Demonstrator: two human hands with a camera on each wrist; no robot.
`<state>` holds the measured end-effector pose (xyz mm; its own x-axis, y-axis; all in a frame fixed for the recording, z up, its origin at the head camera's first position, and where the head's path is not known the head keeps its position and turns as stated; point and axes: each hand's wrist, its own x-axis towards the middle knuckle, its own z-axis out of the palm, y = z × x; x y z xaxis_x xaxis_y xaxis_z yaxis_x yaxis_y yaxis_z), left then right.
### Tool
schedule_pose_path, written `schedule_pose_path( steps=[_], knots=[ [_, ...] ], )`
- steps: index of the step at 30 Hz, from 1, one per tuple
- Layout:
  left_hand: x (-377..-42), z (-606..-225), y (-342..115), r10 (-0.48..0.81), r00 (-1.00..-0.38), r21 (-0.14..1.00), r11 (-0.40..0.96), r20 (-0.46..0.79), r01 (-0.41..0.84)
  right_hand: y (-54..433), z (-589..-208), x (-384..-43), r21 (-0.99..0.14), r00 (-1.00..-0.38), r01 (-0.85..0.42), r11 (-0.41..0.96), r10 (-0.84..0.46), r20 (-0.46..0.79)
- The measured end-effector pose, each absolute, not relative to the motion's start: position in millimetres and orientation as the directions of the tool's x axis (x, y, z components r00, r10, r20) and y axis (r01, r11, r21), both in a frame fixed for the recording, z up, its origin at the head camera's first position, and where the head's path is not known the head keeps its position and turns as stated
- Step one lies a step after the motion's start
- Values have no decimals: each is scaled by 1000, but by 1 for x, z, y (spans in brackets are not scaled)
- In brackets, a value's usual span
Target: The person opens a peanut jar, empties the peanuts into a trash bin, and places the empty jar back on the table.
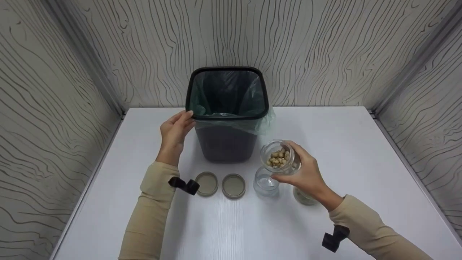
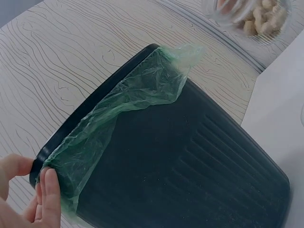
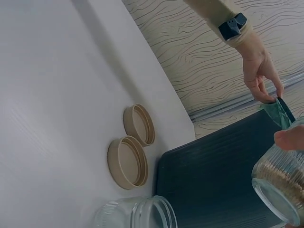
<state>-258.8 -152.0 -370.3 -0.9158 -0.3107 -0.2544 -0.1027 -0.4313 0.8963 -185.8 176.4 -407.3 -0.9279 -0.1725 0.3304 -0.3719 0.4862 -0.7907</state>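
A dark trash bin (image 1: 227, 142) with a thin green bag (image 2: 137, 90) over its rim stands at the back. My left hand (image 1: 174, 131) pinches the bin's near left rim corner, thumb on one side and fingers against the bag. In my right hand (image 1: 306, 173) is a clear glass jar (image 1: 265, 155) holding peanuts (image 1: 278, 158); it is tilted, its mouth toward the bin, raised above the table. Under it stands a second glass jar (image 1: 266, 182), open and seemingly with nothing in it. A round object (image 1: 305, 196) is partly hidden below my right wrist.
Two round beige lids (image 1: 206, 183) (image 3: 127, 164) lie side by side on the white table (image 1: 216, 231) in front of the bin. Patterned walls (image 1: 325, 54) enclose the table at the back and both sides.
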Motion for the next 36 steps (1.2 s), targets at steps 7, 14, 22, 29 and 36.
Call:
schedule_pose_path(
  steps=[7, 14, 22, 29, 36],
  knots=[
    [-260, -370, -152, -313, -914, 889, -448, -258, -97, 179, -389, -190, -747, -912, -404, 528, -164, 377],
    [-260, -370, -152, -314, -911, 891, -440, -266, -109, 180, -379, -197, -717, -902, -417, 559, -157, 402],
    [-258, -369, -152, -314, -911, 895, -431, -266, -113, 183, -365, -207, -692, -889, -438, 574, -164, 427],
    [-259, -369, -151, -310, -916, 904, -413, -256, -113, 182, -352, -214, -666, -876, -459, 589, -176, 448],
    [-258, -369, -152, -312, -915, 905, -410, -257, -115, 179, -343, -224, -666, -874, -461, 586, -172, 453]
  ],
)
